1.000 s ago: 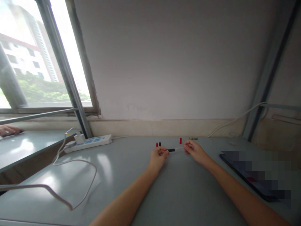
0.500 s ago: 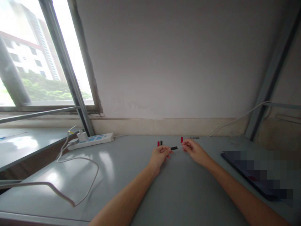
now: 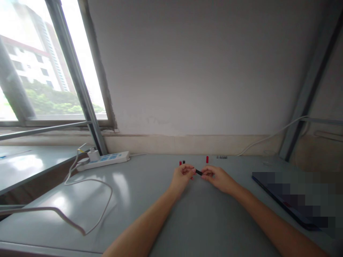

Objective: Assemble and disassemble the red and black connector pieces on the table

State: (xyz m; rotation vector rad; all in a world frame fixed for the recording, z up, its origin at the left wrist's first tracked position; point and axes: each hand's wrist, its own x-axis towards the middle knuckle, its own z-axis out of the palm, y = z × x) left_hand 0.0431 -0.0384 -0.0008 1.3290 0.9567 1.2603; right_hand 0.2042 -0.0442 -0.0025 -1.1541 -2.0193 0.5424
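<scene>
My left hand (image 3: 183,176) is closed in a pinch on the left end of a short black tube (image 3: 198,172), which slants slightly down to the right. At the tube's other end, the fingertips of my right hand (image 3: 215,177) are closed. The thin pale piece between the hands earlier is hidden now. Just behind my left hand stand a small red cylinder (image 3: 180,163) and a small black cylinder (image 3: 183,162), side by side. Another red cylinder (image 3: 207,159) stands beyond my right hand.
Several tiny metallic pieces (image 3: 222,157) lie in a row near the wall. A white power strip (image 3: 104,160) with a plug and looping cable (image 3: 109,191) is on the left. To the right lies a dark flat object (image 3: 281,203), partly blurred out.
My right hand has moved left and slightly down, up against the black tube. The pale piece between them has gone from view. The tube has tipped down to the right.
</scene>
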